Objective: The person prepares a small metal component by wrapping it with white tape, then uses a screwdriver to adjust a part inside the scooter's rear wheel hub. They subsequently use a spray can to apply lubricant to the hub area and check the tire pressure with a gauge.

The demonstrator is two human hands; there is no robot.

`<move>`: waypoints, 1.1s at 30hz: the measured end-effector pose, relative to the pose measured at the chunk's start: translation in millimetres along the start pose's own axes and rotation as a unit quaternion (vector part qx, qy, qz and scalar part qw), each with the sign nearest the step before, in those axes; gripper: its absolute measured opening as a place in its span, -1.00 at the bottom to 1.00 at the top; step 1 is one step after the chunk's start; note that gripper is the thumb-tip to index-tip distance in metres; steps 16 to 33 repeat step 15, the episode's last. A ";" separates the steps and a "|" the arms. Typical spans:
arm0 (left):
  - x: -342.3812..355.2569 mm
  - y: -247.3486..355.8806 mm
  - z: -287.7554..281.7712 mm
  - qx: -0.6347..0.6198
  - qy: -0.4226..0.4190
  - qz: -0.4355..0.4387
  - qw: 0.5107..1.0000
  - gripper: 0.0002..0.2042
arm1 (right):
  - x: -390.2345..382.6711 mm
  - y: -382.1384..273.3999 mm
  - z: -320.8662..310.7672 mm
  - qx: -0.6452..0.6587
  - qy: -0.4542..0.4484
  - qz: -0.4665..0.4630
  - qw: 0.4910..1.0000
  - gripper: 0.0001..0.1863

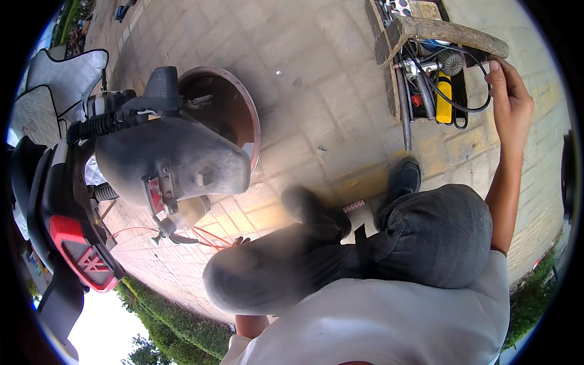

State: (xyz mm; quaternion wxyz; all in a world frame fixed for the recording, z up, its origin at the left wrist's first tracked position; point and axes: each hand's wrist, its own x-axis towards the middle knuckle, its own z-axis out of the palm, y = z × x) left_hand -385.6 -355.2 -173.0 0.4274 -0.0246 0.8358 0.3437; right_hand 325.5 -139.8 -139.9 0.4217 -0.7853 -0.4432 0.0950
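My right hand (511, 103) is at the right side of a wooden toolbox (389, 91), thumb and fingers closed at a looped black cable (488, 91). Its fingertips are close to the end of the box's curved wooden handle (456, 30). In the box lie a yellow-handled tool (444, 100), a round wire brush (451, 62), a metal air tool (420, 67) and metal bars (424, 97). Only a few fingertips of my left hand (241, 241) show past my left knee, beside a thin red hose (210, 237); whether they grip it is hidden.
A scooter's rear end, with a dark mudguard (164, 158) and red tail light (82, 252), fills the left. Behind the mudguard stands a rusty round basin (252, 115). A small patterned packet (354, 206) lies between my shoes on the paving (340, 109).
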 end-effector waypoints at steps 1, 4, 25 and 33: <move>-11.5 12.5 6.1 0.004 -0.008 0.027 1.000 -0.47 | 23.6 8.8 -7.9 -0.078 0.015 -0.030 0.996 -0.61; -23.1 75.9 52.2 0.044 -0.058 0.102 0.992 -0.45 | 100.3 62.4 -26.4 -0.234 -0.064 -0.174 0.954 -0.54; -161.7 284.9 38.1 0.012 0.045 0.462 0.885 -0.57 | 79.6 100.5 -18.5 -0.363 -0.176 -0.055 0.913 -0.43; -161.7 284.9 38.1 0.012 0.045 0.462 0.885 -0.57 | 79.6 100.5 -18.5 -0.363 -0.176 -0.055 0.913 -0.43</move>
